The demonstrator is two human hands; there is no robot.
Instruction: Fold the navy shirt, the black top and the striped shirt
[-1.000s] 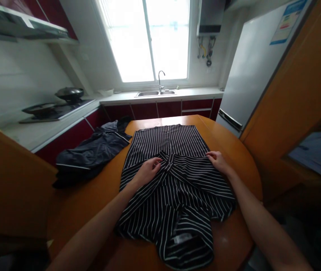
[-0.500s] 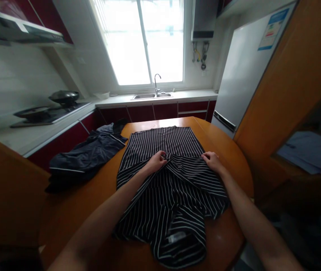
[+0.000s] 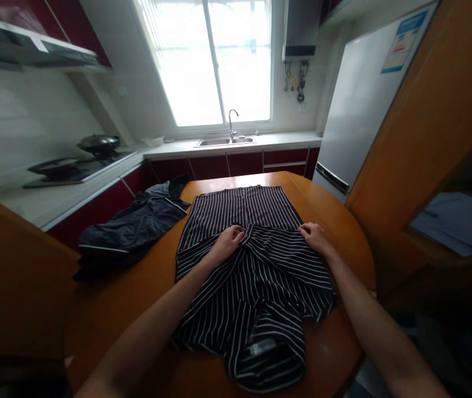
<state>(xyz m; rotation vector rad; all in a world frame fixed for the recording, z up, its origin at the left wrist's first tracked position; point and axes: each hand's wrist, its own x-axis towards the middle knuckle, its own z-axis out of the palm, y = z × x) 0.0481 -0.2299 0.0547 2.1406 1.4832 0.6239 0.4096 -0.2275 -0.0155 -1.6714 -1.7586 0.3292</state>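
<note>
A black shirt with white stripes lies spread on the round wooden table, its hem toward the window and its neck opening, with a pale label inside, nearest me. Across its middle, folds of cloth gather at a knot-like bunch. My left hand is closed on the cloth just left of that bunch. On the right, my right hand pinches the edge of a folded striped panel between thumb and fingers.
A pile of dark clothes with white piping lies at the table's left edge. Beyond are a counter with a sink, a stove with pans at left, and a fridge at right. Papers lie on a shelf at far right.
My left hand has shifted slightly down, its fingers curled closer to the bunched cloth. The right hand keeps its pinch, and the shirt lies almost the same. The view has moved slightly.
</note>
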